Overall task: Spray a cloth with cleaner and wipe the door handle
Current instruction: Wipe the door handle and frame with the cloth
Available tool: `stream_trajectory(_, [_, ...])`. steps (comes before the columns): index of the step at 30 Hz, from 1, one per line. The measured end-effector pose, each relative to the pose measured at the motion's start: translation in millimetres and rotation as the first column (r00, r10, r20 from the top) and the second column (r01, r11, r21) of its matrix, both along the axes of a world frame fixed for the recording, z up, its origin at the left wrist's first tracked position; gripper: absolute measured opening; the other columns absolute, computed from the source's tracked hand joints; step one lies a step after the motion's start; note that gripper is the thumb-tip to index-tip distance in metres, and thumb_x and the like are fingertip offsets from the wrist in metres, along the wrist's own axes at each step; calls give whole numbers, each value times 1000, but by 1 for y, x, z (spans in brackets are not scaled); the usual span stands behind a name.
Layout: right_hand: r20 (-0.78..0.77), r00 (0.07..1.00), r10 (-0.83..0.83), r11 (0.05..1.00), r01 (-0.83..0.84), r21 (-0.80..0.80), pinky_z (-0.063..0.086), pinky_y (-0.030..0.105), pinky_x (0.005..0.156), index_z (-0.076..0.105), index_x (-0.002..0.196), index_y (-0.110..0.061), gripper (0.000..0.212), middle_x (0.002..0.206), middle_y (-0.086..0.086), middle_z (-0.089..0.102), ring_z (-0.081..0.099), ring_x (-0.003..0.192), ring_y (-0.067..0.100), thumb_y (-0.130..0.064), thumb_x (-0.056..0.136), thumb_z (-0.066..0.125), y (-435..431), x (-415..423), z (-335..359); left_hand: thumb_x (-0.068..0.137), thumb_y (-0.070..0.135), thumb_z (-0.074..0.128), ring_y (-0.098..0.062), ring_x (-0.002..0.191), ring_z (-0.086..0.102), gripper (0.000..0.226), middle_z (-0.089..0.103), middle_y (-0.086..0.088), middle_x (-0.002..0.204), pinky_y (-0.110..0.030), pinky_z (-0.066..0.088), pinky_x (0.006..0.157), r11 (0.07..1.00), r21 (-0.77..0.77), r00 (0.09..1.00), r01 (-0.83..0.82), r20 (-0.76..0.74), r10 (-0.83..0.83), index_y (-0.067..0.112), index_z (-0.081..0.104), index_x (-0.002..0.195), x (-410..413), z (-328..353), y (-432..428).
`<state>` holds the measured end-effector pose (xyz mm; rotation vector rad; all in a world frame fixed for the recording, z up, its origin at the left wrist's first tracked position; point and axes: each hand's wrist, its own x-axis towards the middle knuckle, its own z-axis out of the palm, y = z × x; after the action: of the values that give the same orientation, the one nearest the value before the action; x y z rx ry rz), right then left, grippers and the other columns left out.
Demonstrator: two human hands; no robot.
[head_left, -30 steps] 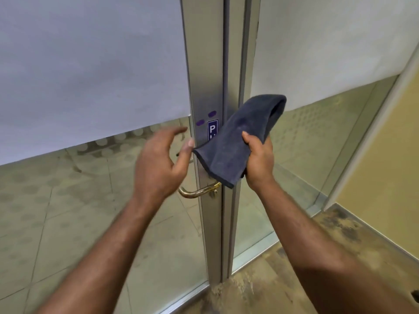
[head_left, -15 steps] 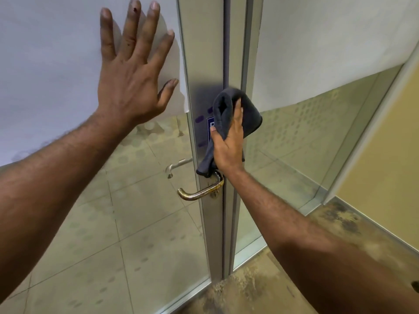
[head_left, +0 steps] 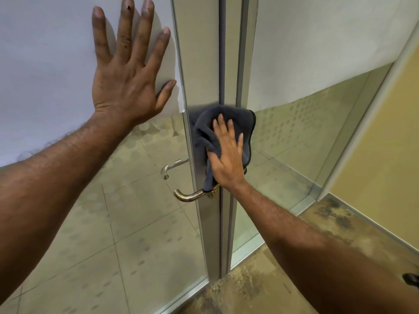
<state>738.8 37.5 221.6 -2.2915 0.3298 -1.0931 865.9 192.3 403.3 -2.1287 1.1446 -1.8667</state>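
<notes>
My right hand (head_left: pixel 226 159) lies flat, fingers together, pressing a dark grey cloth (head_left: pixel 204 130) against the metal door frame (head_left: pixel 197 64), just above the brass lever handle (head_left: pixel 189 196). The cloth's lower corner hangs down onto the base of the handle. My left hand (head_left: pixel 127 71) is spread flat, fingers apart, on the white sheet covering the glass door (head_left: pixel 136 223), up and left of the cloth. No spray bottle is in view.
A second, silver handle (head_left: pixel 172 167) shows through the glass on the door's far side. A fixed glass panel (head_left: pixel 294 143) stands to the right, then a yellow wall (head_left: pixel 385 143). The floor (head_left: pixel 328 223) by the door is stained.
My left hand rose from near the handle to press flat on the covered glass. My right hand went from pinching the hanging cloth to pressing it flat on the frame, and has slid slightly right.
</notes>
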Motion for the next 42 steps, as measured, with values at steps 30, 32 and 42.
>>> stream_trajectory(30, [-156, 986, 53, 989, -73, -125, 10, 54, 122, 16, 157, -22, 72, 167, 5, 5, -2, 154, 19, -25, 90, 44, 12, -15, 0, 95, 64, 19, -35, 149, 10, 77, 3, -13, 164, -63, 14, 112, 1000, -13, 1000, 12, -17, -13, 23, 10, 159, 1, -1, -2])
stream_trajectory(32, [-171, 984, 40, 997, -50, -58, 11, 53, 122, 15, 157, -23, 73, 167, 3, 3, -3, 154, 17, -24, 89, 43, 13, -17, -5, 95, 64, 20, -36, 149, 9, 77, 3, -13, 164, -64, 14, 112, 1000, -13, 1000, 16, -25, -16, 23, 10, 159, 1, -1, -1])
stream_trajectory(42, [-85, 996, 25, 997, -31, -65, -1, 51, 122, 12, 158, -23, 74, 168, 3, -2, -7, 154, 17, -26, 92, 46, 17, 4, 24, 97, 63, 22, -33, 149, 11, 76, 9, -12, 164, -62, 14, 112, 999, -24, 997, 40, -64, -41, 24, -4, 157, 2, -4, -1])
